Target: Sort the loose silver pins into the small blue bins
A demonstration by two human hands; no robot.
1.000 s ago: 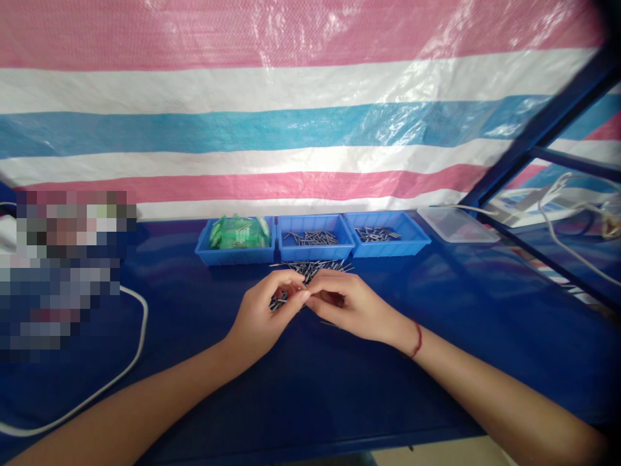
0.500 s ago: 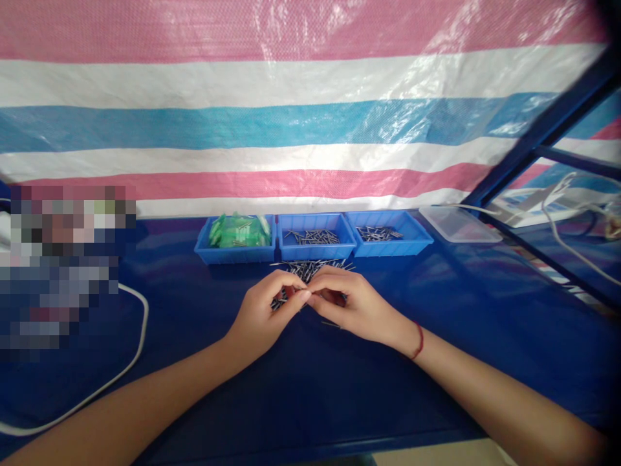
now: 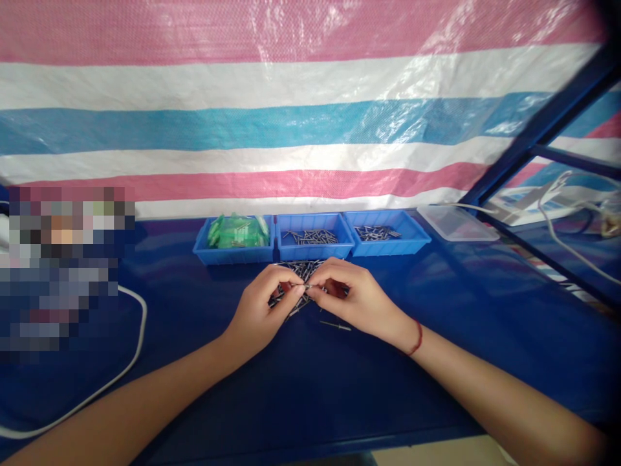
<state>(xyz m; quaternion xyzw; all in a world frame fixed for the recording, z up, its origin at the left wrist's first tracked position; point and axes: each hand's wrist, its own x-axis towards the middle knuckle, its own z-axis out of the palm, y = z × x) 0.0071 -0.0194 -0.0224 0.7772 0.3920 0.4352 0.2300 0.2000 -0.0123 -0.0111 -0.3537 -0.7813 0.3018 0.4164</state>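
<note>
My left hand (image 3: 262,307) and my right hand (image 3: 352,298) meet fingertip to fingertip over a loose pile of small grey metal pins (image 3: 301,268) on the blue table (image 3: 310,388). Both hands are pinched shut, and a thin pin seems to span between the two pinches. A single pin (image 3: 334,325) lies on the table just below my right hand. A red string circles my right wrist.
Three blue trays stand behind the pile: one with green parts (image 3: 235,236), two with grey pins (image 3: 313,239) (image 3: 385,236). A clear lidded box (image 3: 456,223) sits to their right. A white cable (image 3: 130,349) curves at the left. A striped tarp hangs behind.
Both hands have shifted slightly forward over the pile, still pinched together. A single pin now lies uncovered on the table below my right hand.
</note>
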